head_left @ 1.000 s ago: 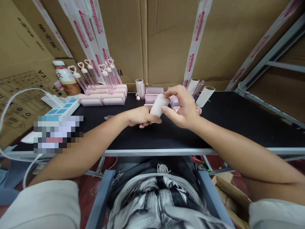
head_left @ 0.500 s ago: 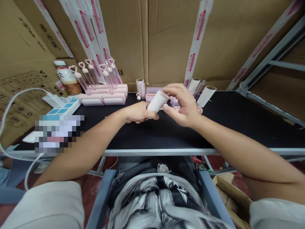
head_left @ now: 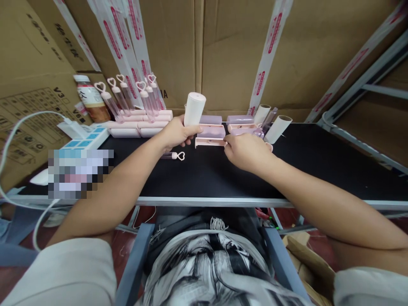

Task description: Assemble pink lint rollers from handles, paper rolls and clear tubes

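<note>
My left hand (head_left: 180, 135) is wrapped round the lower part of a white roll (head_left: 194, 109), which stands nearly upright with its closed, pale end up. In my right hand (head_left: 247, 152) the curled fingers grip the right end of a long, shallow pink piece (head_left: 210, 141), low over the black tabletop. Behind that piece lie a lilac cylinder (head_left: 214, 131) and further pink and lilac pieces (head_left: 240, 120). A clear tube with a heart-shaped loop (head_left: 180, 156) lies near my left wrist, partly hidden by the forearm.
At left, clear tubes with heart loops (head_left: 123, 91) stand in pink cases (head_left: 124, 128). A drink bottle (head_left: 91, 97) and a power strip (head_left: 84, 142) are beside them. White rolls with brown cores (head_left: 278, 129) stand at right. Cardboard (head_left: 229, 55) walls the back.
The white roll has moved up and left in my left hand and turned upright. My right hand has left the roll and come down onto the pink piece.
</note>
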A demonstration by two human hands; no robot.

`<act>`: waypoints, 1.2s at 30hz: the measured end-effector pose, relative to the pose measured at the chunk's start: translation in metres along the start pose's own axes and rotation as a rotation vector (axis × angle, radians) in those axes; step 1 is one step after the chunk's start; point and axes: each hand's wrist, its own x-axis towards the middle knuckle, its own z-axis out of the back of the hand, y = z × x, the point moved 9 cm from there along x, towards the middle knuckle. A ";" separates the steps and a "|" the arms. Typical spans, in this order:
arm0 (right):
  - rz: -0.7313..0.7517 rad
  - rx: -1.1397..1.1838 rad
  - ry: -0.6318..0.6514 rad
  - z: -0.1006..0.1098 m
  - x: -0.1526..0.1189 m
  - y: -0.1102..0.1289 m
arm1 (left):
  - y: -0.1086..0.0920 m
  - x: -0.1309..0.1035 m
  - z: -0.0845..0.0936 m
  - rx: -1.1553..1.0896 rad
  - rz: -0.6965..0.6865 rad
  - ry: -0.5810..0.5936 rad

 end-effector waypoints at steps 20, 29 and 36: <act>0.192 -0.019 0.082 -0.017 -0.010 0.038 | 0.001 -0.002 -0.014 -0.035 -0.031 0.038; 0.196 0.143 -0.166 0.001 -0.003 0.024 | 0.005 0.001 -0.015 -0.033 -0.032 0.001; 0.202 0.263 -0.362 0.014 -0.002 0.011 | 0.020 -0.004 -0.042 -0.232 0.142 0.187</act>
